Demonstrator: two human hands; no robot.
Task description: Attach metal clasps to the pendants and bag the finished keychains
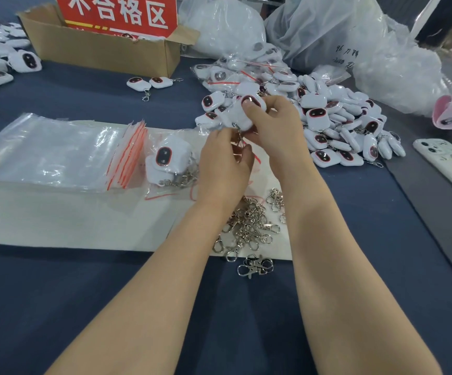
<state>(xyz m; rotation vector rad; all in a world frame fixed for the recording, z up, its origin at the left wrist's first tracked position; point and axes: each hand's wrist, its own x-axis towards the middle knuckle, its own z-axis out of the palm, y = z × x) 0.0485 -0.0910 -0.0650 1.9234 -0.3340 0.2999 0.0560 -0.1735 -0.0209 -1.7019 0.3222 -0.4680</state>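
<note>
My right hand (275, 128) grips a white pendant (242, 115) with a dark red-rimmed face, held above the table. My left hand (223, 165) pinches a metal clasp (240, 140) hanging right under that pendant; the joint between them is partly hidden by my fingers. A heap of loose metal clasps (250, 228) lies on white paper just under my wrists. A big pile of white pendants (335, 125) spreads to the right. A clear zip bag holding finished keychains (169, 165) lies left of my left hand, beside a stack of empty red-striped zip bags (57, 151).
A cardboard box (103, 50) with a red sign stands at the back. Two keychains (150, 83) lie in front of it. More pendants (0, 60) sit far left. Large plastic bags (354, 41) fill the back right, and a phone (448, 165) lies at the right.
</note>
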